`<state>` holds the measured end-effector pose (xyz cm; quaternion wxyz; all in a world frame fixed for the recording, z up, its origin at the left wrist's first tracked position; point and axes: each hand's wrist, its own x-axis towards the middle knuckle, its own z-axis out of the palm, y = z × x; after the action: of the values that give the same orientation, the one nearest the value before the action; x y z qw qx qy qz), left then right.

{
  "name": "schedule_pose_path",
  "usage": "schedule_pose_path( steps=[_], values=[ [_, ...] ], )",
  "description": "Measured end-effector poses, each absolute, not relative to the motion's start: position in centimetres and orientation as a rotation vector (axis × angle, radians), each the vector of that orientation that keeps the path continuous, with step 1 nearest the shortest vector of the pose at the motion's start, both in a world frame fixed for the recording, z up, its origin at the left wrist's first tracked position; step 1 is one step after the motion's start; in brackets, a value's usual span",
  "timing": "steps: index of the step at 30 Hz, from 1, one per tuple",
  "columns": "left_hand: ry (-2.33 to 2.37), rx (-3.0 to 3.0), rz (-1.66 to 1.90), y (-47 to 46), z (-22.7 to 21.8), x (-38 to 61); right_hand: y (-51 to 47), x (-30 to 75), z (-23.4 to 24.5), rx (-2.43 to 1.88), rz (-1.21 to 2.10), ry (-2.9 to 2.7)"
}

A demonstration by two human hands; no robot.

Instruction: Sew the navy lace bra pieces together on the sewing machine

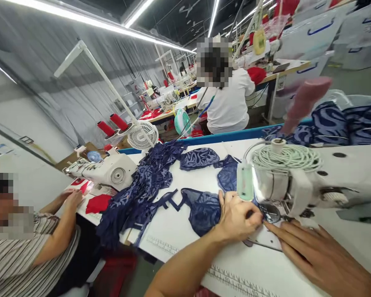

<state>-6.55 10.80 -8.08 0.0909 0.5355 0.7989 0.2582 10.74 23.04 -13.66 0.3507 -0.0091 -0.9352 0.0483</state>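
My left hand is closed in a pinch beside the needle area of a white sewing machine. From under that hand a navy mesh fabric piece with a thin strap spreads out to the left. My right hand lies flat on the machine bed with its fingers stretched out. Its index fingertip reaches close to my left fingertips at the presser foot. What exactly lies between the two hands is mostly hidden. A second navy mesh piece and a patterned navy piece rest behind my left hand.
A long heap of navy garment pieces covers the table's left side. Coiled pale green cord sits on my machine. At left, a co-worker's hands handle red fabric at another machine. Another person sits ahead beyond a blue edge.
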Motion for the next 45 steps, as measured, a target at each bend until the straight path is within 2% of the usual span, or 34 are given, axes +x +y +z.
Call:
schedule_pose_path(
  steps=[3,7,14,45],
  values=[
    [2.355,1.541,0.833,10.7,-7.6,-6.2,22.1,10.8,-11.1,0.093,0.032,-2.424],
    [2.351,1.566,0.923,10.6,-7.4,-6.0,21.4,10.9,-9.6,0.027,0.16,-2.477],
    [2.296,1.631,0.918,10.4,-7.5,-6.1,21.1,11.2,-9.3,-0.041,0.298,-2.552],
    [2.262,1.751,0.881,9.9,-7.6,-6.2,21.5,11.5,-9.0,-0.086,0.392,-2.659]
  ],
)
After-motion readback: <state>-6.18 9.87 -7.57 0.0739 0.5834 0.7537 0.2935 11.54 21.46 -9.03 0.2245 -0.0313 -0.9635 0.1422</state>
